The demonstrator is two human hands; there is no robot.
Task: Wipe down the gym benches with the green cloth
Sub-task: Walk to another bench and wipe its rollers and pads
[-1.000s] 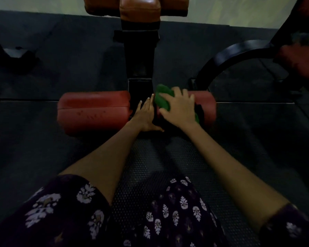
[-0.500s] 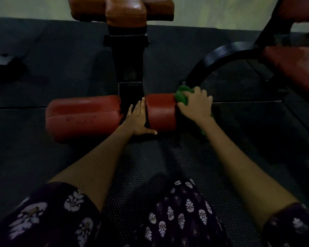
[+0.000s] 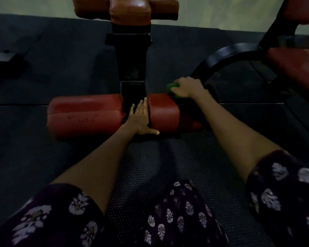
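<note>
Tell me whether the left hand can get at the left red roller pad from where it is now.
Probably yes. The left hand lies flat in the gap between the two pads, holding nothing, and the left red roller pad sits right beside it with nothing between them. The right hand holds the green cloth, though.

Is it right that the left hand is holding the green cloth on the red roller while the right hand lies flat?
No, swap them. In the head view the right hand holds the green cloth on the red roller, and the left hand lies flat.
</note>
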